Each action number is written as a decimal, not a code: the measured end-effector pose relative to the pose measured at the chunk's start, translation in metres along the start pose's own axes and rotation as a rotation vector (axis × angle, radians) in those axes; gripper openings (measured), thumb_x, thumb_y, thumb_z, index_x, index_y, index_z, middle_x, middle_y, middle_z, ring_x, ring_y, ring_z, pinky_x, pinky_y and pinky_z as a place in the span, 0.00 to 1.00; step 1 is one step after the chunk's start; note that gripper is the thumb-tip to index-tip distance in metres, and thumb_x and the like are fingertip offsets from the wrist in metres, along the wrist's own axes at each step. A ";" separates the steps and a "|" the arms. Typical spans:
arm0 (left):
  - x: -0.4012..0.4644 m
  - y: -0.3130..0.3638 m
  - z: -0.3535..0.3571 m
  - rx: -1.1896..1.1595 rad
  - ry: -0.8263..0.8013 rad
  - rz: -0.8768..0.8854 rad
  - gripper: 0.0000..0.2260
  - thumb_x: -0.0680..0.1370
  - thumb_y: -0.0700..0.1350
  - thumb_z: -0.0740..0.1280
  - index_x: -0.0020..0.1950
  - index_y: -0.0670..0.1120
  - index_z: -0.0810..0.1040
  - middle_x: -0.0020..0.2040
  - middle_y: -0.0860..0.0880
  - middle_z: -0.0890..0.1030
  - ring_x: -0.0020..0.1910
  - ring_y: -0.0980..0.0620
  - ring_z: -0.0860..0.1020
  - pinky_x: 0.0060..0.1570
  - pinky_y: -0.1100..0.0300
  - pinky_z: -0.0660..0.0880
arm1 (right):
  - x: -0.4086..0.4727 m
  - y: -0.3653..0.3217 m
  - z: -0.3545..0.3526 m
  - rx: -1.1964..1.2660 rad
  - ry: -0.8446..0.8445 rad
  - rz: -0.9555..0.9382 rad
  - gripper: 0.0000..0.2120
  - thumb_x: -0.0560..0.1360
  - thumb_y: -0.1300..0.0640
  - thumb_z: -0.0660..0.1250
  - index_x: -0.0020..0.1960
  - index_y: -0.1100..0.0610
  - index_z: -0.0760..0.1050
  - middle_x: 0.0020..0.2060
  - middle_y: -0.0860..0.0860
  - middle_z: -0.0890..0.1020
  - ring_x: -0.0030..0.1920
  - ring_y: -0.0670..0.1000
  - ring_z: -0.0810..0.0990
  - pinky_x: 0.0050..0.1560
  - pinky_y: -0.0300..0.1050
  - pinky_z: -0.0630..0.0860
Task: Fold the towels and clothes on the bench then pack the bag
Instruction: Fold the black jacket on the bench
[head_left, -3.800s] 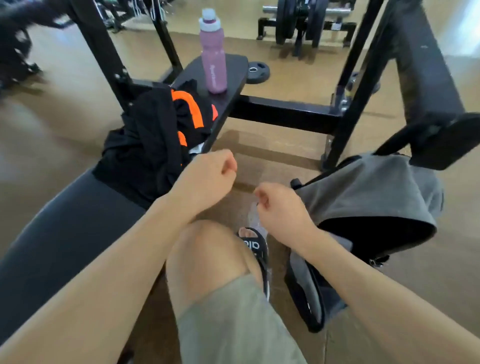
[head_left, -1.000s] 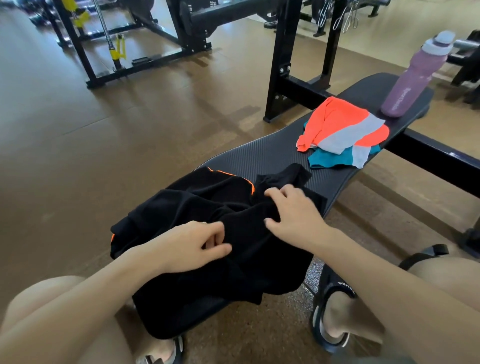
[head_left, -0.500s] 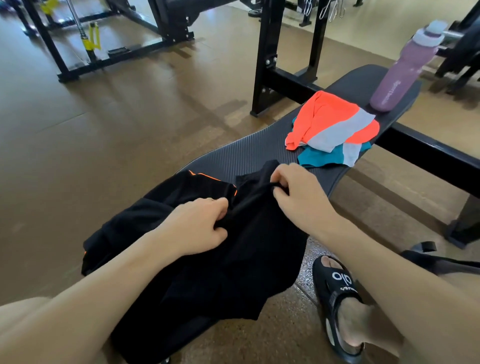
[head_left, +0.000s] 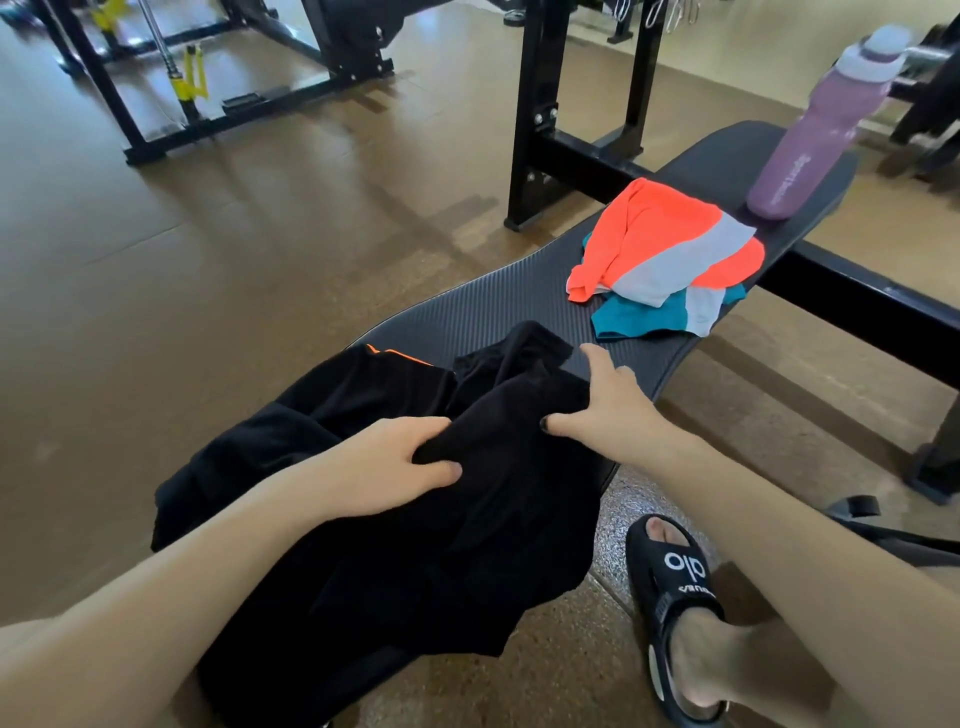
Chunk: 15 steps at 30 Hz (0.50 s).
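A black garment with orange trim (head_left: 374, 551) lies crumpled across the near end of the black bench (head_left: 498, 317) and hangs over its edge. My left hand (head_left: 384, 470) grips a fold of it near the middle. My right hand (head_left: 605, 402) pinches the cloth at its right side, thumb on the fabric and fingers stretched onto the bench. Farther along the bench lies an orange and grey garment (head_left: 670, 241) on top of a teal one (head_left: 639, 319). A strap of the bag (head_left: 883, 530) shows at the right edge.
A purple water bottle (head_left: 815, 130) stands at the far end of the bench. Black rack uprights (head_left: 535, 104) rise behind it, and more gym frames (head_left: 156, 93) stand at the back left. My right foot in a black slide sandal (head_left: 675, 618) rests on the brown floor.
My right hand has slid rightward along the black garment and spread out, pulling the fabric toward the bench edge. My left hand keeps its grip on the fold.
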<state>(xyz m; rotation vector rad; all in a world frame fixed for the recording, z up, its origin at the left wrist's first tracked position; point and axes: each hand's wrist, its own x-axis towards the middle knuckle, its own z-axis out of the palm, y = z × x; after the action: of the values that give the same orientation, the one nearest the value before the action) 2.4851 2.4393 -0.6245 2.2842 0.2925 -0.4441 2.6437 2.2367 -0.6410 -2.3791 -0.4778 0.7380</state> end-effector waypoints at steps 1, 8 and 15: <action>0.000 0.000 0.000 -0.002 0.035 0.018 0.01 0.80 0.50 0.69 0.50 0.55 0.79 0.47 0.57 0.84 0.47 0.61 0.81 0.52 0.56 0.79 | 0.003 -0.001 -0.001 0.086 -0.023 0.030 0.45 0.72 0.52 0.76 0.79 0.47 0.51 0.71 0.58 0.65 0.65 0.61 0.73 0.58 0.50 0.72; -0.001 0.010 0.008 0.416 0.546 0.117 0.13 0.75 0.51 0.70 0.46 0.53 0.66 0.43 0.57 0.72 0.41 0.57 0.73 0.41 0.60 0.73 | 0.007 -0.004 -0.004 0.741 -0.165 0.133 0.29 0.68 0.68 0.72 0.66 0.53 0.71 0.57 0.57 0.82 0.54 0.58 0.83 0.57 0.58 0.81; -0.032 0.038 0.068 0.614 0.079 0.187 0.35 0.65 0.77 0.64 0.59 0.54 0.67 0.56 0.58 0.70 0.53 0.56 0.71 0.54 0.59 0.70 | 0.009 -0.005 -0.007 0.857 -0.302 0.161 0.20 0.70 0.65 0.72 0.62 0.59 0.77 0.54 0.57 0.85 0.55 0.58 0.85 0.61 0.57 0.79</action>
<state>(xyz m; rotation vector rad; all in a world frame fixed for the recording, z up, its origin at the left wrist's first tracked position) 2.4540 2.3612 -0.6300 2.8988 -0.0323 -0.3818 2.6535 2.2416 -0.6370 -1.5180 -0.0465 1.1103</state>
